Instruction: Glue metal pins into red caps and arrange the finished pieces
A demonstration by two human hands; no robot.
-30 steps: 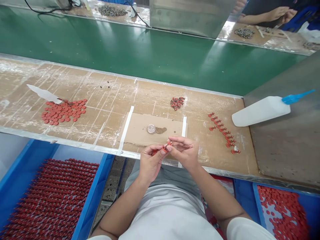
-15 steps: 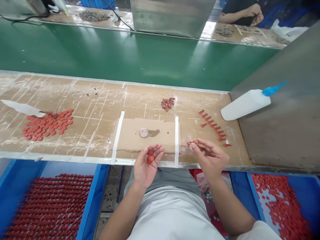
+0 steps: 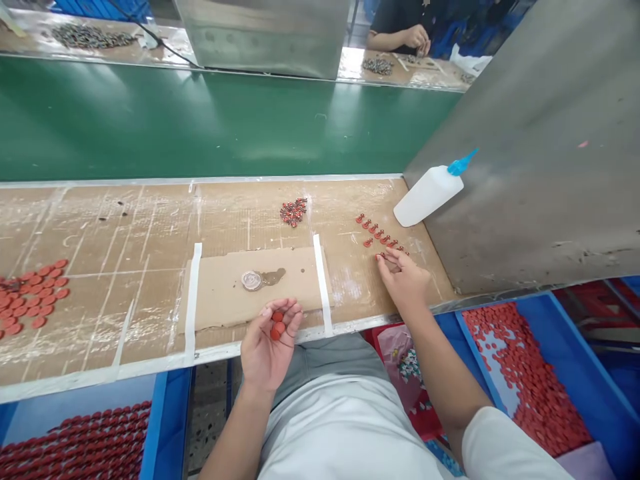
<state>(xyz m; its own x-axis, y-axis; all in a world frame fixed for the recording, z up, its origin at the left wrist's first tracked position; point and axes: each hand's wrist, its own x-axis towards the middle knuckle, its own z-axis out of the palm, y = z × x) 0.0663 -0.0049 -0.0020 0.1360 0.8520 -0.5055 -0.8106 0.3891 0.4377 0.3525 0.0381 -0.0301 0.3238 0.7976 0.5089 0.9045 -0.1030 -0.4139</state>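
Note:
Palm up near the bench's front edge, my left hand cups a few red discs in its curled fingers. To the right, my right hand pinches a small red piece low over the bench, beside a slanting row of red discs with small metal parts on them. Part of that row is hidden by the hand. A cardboard sheet, taped down at both sides, bears a round tin and a brownish smear. Behind it lies a pile of small red and metal parts.
A white bottle with a blue nozzle leans against the metal panel at right. Red discs lie at far left. Blue bins with red pieces stand below the bench. Across the green divider, another person's hands work.
The view has swung right. My right hand has carried its red piece away from me to the lower part of the row. My left hand still cups its discs.

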